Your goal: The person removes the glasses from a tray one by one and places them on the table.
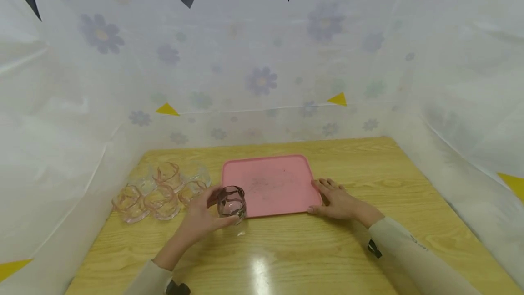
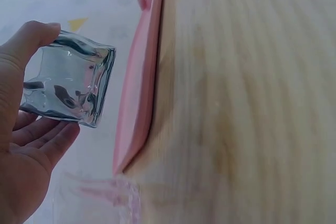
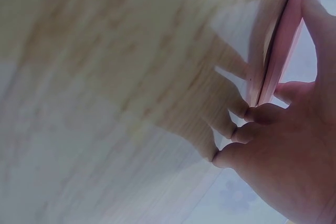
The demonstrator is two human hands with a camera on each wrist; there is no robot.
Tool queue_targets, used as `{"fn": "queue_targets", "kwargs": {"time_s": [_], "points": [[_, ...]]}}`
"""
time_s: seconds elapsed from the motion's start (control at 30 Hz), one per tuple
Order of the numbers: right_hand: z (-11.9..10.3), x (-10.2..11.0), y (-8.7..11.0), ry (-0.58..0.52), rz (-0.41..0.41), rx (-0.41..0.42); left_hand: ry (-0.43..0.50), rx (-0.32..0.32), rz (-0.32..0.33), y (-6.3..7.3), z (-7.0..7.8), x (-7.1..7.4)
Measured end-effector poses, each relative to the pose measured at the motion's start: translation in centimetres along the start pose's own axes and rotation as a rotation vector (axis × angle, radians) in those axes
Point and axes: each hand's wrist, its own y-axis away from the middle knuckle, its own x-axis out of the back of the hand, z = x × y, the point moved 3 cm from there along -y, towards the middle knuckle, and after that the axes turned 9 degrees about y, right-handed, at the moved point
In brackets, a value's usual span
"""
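My left hand (image 1: 201, 213) holds a dark-tinted glass cup (image 1: 231, 201) between thumb and fingers, by the near left corner of a pink tray (image 1: 270, 185). In the left wrist view, the cup (image 2: 68, 77) is raised off the table, its thick square-edged base turned toward the tray's side (image 2: 137, 77). My right hand (image 1: 337, 201) rests at the tray's near right corner, thumb on the front edge and fingers spread along the right side. In the right wrist view, several of its fingertips (image 3: 226, 157) touch the table beside the tray's rim (image 3: 283, 40).
Several glass cups stand grouped left of the tray, some pink-tinted like the near one (image 1: 161, 201), others clear like the back one (image 1: 198, 174). The wooden table (image 1: 286, 258) is enclosed at the back and sides by white sheeting with printed flowers (image 1: 262, 81).
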Motion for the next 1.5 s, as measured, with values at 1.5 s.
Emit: {"fn": "queue_targets", "kwargs": {"time_s": [1.5], "points": [[0.4,-0.1,-0.1,0.001,-0.010,-0.019,-0.219,0.190,0.346,11.2,-6.0,13.2]]}}
